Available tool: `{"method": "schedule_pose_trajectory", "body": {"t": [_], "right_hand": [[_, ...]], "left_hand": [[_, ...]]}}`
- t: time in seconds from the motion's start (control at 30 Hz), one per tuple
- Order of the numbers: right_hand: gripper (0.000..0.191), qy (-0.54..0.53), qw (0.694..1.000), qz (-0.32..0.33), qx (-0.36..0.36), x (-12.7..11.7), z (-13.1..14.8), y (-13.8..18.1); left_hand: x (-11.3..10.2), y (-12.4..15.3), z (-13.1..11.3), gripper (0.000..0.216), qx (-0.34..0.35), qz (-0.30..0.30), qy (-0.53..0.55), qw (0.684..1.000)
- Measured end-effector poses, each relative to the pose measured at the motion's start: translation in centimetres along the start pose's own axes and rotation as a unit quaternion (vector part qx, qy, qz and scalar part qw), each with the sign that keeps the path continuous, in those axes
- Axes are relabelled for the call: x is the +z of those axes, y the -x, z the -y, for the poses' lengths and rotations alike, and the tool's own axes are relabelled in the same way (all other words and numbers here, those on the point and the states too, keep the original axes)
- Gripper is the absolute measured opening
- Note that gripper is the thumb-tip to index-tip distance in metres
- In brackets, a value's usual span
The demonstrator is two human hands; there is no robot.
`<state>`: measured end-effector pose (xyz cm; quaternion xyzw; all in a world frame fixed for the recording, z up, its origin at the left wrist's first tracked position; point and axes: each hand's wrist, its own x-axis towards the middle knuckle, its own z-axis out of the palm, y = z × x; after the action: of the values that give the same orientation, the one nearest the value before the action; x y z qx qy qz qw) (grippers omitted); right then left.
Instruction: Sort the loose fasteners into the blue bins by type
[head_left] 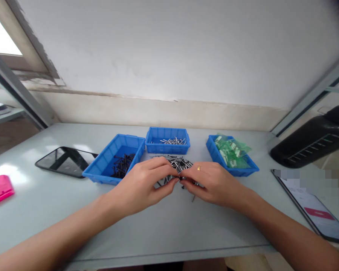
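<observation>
My left hand and my right hand meet over the table, thumb and forefinger pinched on each. A small dark piece shows between the touching fingertips, too small to name. The right hand wears a gold-coloured ring. Just behind and partly under the fingers lies a loose pile of thin metal pins, silver and dark mixed, like screws or rivets; the hands hide part of it. Dark screw-like pieces lie in the blue bin at left. Silver pins are in the middle blue bin.
At right, a blue bin holds green plastic bags. A black bottle and a lit tablet or phone are farther right. To the left lie a dark glossy panel and a pink case. A wall closes the back.
</observation>
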<state>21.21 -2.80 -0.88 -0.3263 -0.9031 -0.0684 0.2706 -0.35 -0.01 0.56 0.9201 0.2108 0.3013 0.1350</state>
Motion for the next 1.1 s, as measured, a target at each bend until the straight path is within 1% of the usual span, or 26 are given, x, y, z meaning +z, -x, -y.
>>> {"method": "schedule_pose_trajectory", "body": {"t": [0.13, 0.27, 0.43, 0.53, 0.63, 0.77, 0.83, 1.0, 1.1], "right_hand": [[0.015, 0.007, 0.999, -0.047, -0.019, -0.27, 0.03, -0.11], [0.013, 0.014, 0.996, -0.079, -0.029, -0.43, 0.17, -0.09], [0.015, 0.001, 0.995, -0.085, -0.057, -0.21, 0.4, 0.11], [0.015, 0.002, 0.994, -0.089, -0.063, -0.12, 0.44, 0.11], [0.013, 0.011, 0.994, -0.095, -0.052, -0.24, 0.36, 0.08], [0.012, 0.022, 0.997, -0.078, -0.009, -0.49, 0.18, 0.03], [0.013, 0.02, 0.998, -0.064, 0.01, -0.52, 0.14, -0.02], [0.016, 0.009, 1.0, -0.022, 0.017, -0.32, 0.22, -0.23], [0.017, -0.006, 1.0, 0.0, 0.022, -0.15, 0.32, -0.32]], "left_hand": [[-0.12, -0.11, 0.15, 0.011, -0.007, 0.002, 0.002, 1.0], [-0.05, -0.11, 0.25, 0.011, -0.012, 0.028, -0.006, 1.0], [0.27, 0.05, 0.36, 0.016, -0.014, 0.074, -0.003, 0.997], [0.28, 0.06, 0.4, 0.017, -0.015, 0.086, 0.001, 0.996], [0.15, -0.04, 0.39, 0.015, -0.022, 0.07, 0.003, 0.997], [-0.01, -0.15, 0.33, 0.013, -0.016, 0.0, 0.004, 1.0], [-0.02, -0.15, 0.32, 0.013, -0.01, -0.025, -0.008, 1.0], [0.02, -0.11, 0.37, 0.013, 0.0, -0.034, -0.039, 0.999], [0.03, -0.14, 0.32, 0.013, 0.008, -0.023, -0.035, 0.999]]}}
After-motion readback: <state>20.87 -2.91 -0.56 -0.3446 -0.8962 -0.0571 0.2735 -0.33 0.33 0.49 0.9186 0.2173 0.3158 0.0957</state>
